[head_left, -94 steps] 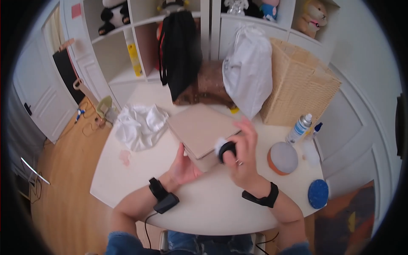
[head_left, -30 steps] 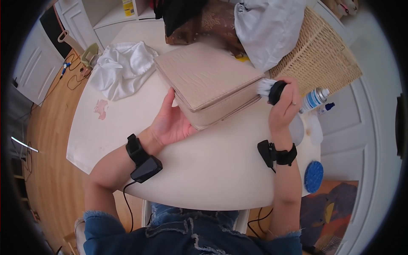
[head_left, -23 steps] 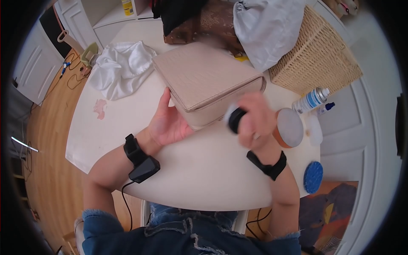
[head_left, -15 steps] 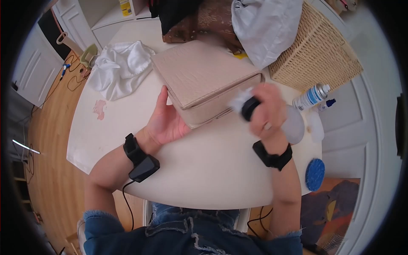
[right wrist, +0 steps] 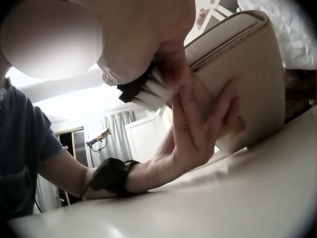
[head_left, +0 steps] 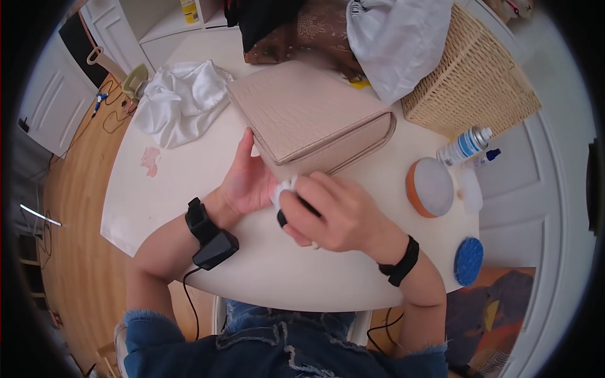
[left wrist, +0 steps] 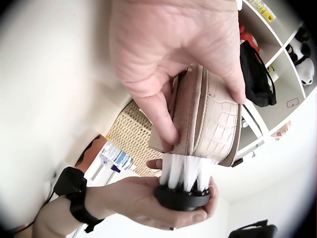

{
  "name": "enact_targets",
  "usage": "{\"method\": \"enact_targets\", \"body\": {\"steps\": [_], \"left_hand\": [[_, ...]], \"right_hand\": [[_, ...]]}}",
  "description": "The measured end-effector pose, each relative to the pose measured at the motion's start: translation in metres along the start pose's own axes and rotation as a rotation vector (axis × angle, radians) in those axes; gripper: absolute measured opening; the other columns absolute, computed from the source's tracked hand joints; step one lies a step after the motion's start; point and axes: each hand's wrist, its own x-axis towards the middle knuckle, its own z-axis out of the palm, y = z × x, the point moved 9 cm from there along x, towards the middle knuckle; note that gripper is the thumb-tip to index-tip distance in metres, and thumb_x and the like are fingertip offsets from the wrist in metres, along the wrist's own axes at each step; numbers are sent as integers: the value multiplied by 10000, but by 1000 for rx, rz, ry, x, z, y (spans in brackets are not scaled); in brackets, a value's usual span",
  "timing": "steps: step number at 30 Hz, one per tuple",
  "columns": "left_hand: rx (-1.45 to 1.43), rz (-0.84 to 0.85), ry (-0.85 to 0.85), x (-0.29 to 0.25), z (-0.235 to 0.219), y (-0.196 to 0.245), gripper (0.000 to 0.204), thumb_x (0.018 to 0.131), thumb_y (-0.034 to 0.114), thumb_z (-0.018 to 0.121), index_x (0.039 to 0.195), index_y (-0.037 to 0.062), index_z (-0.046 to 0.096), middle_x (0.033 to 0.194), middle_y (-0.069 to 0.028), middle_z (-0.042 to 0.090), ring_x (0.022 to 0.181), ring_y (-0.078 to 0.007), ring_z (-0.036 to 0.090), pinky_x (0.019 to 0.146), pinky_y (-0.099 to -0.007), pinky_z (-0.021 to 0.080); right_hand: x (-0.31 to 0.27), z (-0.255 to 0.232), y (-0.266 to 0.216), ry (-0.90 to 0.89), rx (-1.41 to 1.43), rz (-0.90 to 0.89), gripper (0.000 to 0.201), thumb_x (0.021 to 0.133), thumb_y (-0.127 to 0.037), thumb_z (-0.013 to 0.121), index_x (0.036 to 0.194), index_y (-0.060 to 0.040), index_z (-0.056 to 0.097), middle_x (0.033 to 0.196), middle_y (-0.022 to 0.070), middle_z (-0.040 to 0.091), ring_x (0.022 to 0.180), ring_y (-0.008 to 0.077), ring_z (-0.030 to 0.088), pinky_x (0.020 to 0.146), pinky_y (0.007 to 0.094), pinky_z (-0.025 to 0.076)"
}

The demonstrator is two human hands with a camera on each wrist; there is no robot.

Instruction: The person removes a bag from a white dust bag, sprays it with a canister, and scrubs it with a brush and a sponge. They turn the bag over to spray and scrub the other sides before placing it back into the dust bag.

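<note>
A beige crocodile-textured bag (head_left: 309, 110) is tilted above the white table, its near corner held by my left hand (head_left: 247, 183). In the left wrist view the thumb and fingers of the left hand (left wrist: 173, 49) grip the bag (left wrist: 215, 114) on either side. My right hand (head_left: 340, 211) pinches a round black brush (head_left: 281, 218) with white bristles. The bristles of the brush (left wrist: 183, 197) touch the bag's end, just below the left fingers. In the right wrist view the left fingers spread along the underside of the bag (right wrist: 242, 74), near the brush (right wrist: 143, 91).
A white cloth (head_left: 183, 104) lies at the table's left. Behind the bag are a brown patterned bag (head_left: 315, 31), a white pouch (head_left: 397, 44) and a woven basket (head_left: 472, 75). At right are a spray can (head_left: 465, 146), a round orange-sided tin (head_left: 430, 188) and a blue disc (head_left: 468, 261).
The right hand with the brush has moved left from the bag's right side to its near corner by the left hand. The left hand and bag have barely moved in the last second.
</note>
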Motion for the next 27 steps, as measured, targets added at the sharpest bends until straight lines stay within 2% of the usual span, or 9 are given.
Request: {"method": "enact_targets", "body": {"steps": [2,4,6,9,11,14,17,24,27], "left_hand": [[-71,-20,-28,-1,1,-1,907,857,732,385,1485,99,216,1495,-186,287,1351,-387,338,1063,-497,411],[-195,-75,-123,0,10,-3,901,866,721,387,1490,99,199,1505,-184,268,1359,-386,328,1063,-504,406],[-156,-65,-93,2,7,-3,897,870,717,385,1493,103,187,1508,-182,261,1363,-384,323,1063,-506,405],[-50,-46,-35,4,5,-2,886,876,707,388,1496,110,177,1511,-176,256,1361,-378,331,1063,-501,407],[11,-33,-6,4,2,-2,881,877,703,393,1495,113,178,1511,-172,259,1356,-373,344,1062,-494,411],[-179,-54,-74,2,8,-4,872,880,704,380,1492,114,183,1510,-167,261,1361,-370,336,1064,-492,409],[-67,-33,-32,1,8,-2,837,895,677,397,1481,114,196,1482,-180,317,1327,-360,398,1044,-453,434],[-78,-63,-61,4,0,-3,882,881,723,335,1499,115,172,1518,-178,242,1362,-371,333,1089,-469,383],[-45,-59,-33,4,1,-4,883,881,726,326,1496,109,182,1515,-178,251,1355,-365,348,1090,-464,382]], "right_hand": [[-6,-11,12,54,-109,-1,287,767,-137,639,1020,0,622,911,145,601,729,271,614,617,361,519],[-22,-39,49,291,-227,241,206,865,-140,552,1002,1,615,849,130,600,716,220,604,584,329,500],[-35,-63,95,432,-41,585,228,942,-133,435,1001,11,601,823,113,602,737,182,600,582,310,488],[-52,-63,121,524,231,846,166,949,-90,461,981,18,582,799,110,615,686,181,582,656,275,468],[-24,-60,84,371,9,618,129,922,-72,497,986,6,577,814,144,594,692,220,590,650,292,476],[1,-35,39,203,172,323,277,794,-13,656,1060,2,580,939,158,592,797,327,614,695,358,512],[9,-34,30,117,202,280,323,778,-47,709,1074,-5,585,989,159,607,832,319,624,694,371,520],[-52,-80,124,475,38,895,177,960,-94,482,974,14,622,831,131,649,711,201,623,617,300,481],[-38,-81,102,523,-108,720,154,936,-83,504,974,13,618,825,134,622,704,225,609,618,302,477]]}}
